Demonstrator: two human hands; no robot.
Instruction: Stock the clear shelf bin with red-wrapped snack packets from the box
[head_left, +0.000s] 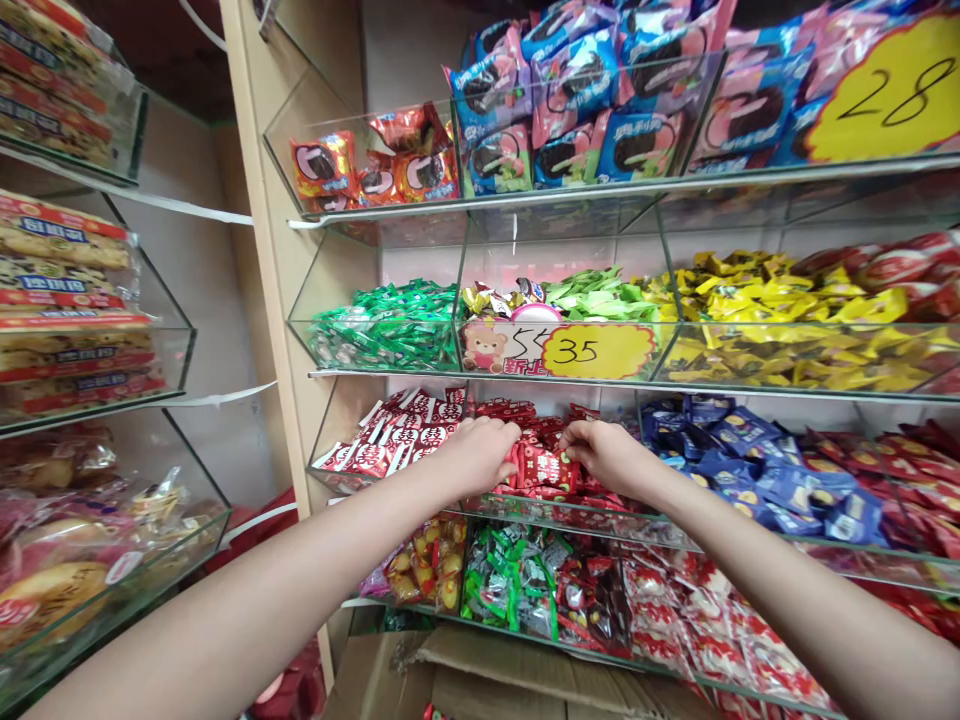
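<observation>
Both hands in the red sweets
Left hand and right hand rest curled, fingers narrow, on red sweets in a glass bin.

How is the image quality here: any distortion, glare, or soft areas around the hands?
Head view: wide-angle bending bows the shelf edges and stretches both forearms at the corners; lighting is bright and even, with faint reflections on the glass bins; the left hand, right hand and red candies are sharp; the far left packets look slightly smeared.
</observation>
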